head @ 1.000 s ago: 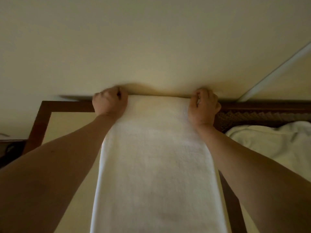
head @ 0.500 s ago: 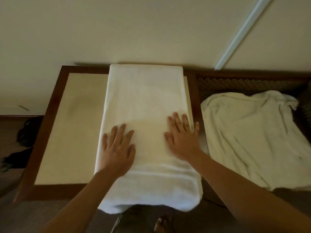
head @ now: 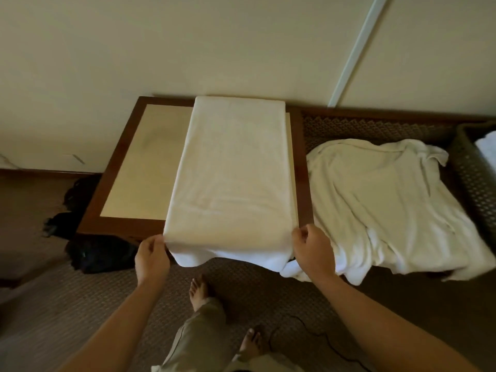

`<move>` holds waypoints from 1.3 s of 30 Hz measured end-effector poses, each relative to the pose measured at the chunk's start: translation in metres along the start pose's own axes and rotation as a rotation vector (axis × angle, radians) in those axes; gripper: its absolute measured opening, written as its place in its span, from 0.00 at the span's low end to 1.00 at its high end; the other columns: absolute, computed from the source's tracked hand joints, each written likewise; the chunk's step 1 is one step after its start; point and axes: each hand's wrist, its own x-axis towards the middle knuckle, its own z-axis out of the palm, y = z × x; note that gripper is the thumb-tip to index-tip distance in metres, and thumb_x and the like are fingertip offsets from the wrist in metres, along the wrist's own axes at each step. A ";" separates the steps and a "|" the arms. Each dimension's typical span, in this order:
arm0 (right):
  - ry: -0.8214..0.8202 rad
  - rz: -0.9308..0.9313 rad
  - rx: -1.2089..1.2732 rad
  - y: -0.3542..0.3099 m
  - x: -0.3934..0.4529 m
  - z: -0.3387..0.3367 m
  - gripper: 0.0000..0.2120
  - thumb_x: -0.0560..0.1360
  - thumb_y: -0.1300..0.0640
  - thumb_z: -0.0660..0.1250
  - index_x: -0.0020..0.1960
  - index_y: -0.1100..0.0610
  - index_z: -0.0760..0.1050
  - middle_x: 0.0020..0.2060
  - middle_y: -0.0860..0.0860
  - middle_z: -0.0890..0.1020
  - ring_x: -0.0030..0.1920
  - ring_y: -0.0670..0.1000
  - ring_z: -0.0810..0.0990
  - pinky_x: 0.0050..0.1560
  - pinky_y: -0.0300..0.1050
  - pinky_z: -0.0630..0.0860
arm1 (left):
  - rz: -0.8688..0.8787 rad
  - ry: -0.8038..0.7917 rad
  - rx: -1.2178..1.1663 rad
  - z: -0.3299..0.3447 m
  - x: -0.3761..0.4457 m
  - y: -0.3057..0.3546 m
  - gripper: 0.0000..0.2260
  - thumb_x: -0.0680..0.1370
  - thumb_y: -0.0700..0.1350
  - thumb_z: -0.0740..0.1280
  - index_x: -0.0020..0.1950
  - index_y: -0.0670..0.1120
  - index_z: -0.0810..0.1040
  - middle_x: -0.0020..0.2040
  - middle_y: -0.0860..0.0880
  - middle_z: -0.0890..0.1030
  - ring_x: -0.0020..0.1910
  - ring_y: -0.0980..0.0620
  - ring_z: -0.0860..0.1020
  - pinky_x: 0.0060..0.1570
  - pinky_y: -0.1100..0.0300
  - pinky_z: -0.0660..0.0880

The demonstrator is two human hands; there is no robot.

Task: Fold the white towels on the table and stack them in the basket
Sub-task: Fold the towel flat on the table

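Observation:
A long folded white towel (head: 233, 167) lies lengthwise on the wood-framed table (head: 139, 167), its near end hanging over the front edge. My left hand (head: 151, 257) pinches the towel's near left corner. My right hand (head: 314, 251) grips the near right corner. A second white towel (head: 383, 200) lies crumpled and unfolded on the woven surface to the right. The dark woven basket (head: 472, 178) stands at the far right with a folded white towel (head: 487, 149) inside, partly cut off by the frame edge.
A cream wall (head: 214, 44) stands right behind the table. Dark bags (head: 99, 253) sit on the floor by the table's left front corner. My bare feet (head: 200, 289) and a thin black cable (head: 322, 336) are on the woven carpet below.
My hands left the towel's far edge, pressed flat on its middle, then slid back to the near end and took hold of both near corners. The view tilted down.

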 end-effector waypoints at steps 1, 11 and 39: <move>-0.023 0.036 0.038 0.001 -0.008 0.000 0.19 0.80 0.51 0.65 0.34 0.55 0.67 0.28 0.50 0.72 0.29 0.48 0.71 0.32 0.48 0.70 | -0.049 -0.020 -0.017 0.000 0.007 -0.004 0.10 0.84 0.50 0.62 0.60 0.48 0.79 0.54 0.46 0.81 0.54 0.42 0.78 0.57 0.42 0.78; -0.112 0.260 0.246 0.005 -0.029 0.009 0.09 0.79 0.48 0.70 0.49 0.54 0.79 0.40 0.45 0.80 0.42 0.42 0.78 0.38 0.34 0.68 | -0.240 -0.306 -0.255 -0.007 0.033 -0.012 0.16 0.85 0.53 0.62 0.46 0.43 0.78 0.36 0.45 0.73 0.34 0.48 0.72 0.37 0.50 0.73; 0.044 0.327 0.337 0.011 -0.031 0.025 0.06 0.83 0.54 0.65 0.51 0.57 0.73 0.43 0.51 0.79 0.41 0.45 0.76 0.37 0.38 0.68 | 0.077 -0.189 0.244 0.009 0.023 -0.022 0.10 0.87 0.47 0.57 0.65 0.45 0.71 0.54 0.44 0.77 0.47 0.45 0.75 0.43 0.49 0.71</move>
